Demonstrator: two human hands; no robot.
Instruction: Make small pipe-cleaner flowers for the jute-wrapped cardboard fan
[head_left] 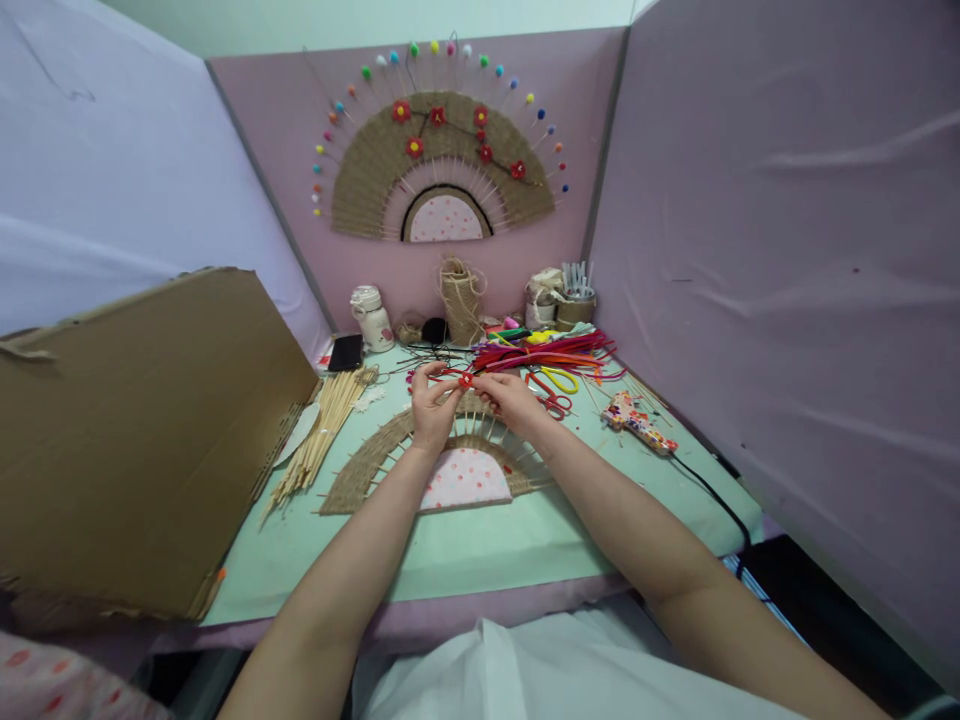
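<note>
My left hand and my right hand meet above a half-round woven jute fan that lies on the green table. Both hands pinch a small red flower made of pipe cleaner, with a thin red stem running left from it. The fan has wooden skewer ribs and a pink dotted centre.
A finished fan with red flowers and coloured beads hangs on the back wall. A cardboard sheet leans at the left beside a bundle of skewers. Pipe cleaners, red scissors, a glue gun, a jar and twine crowd the back.
</note>
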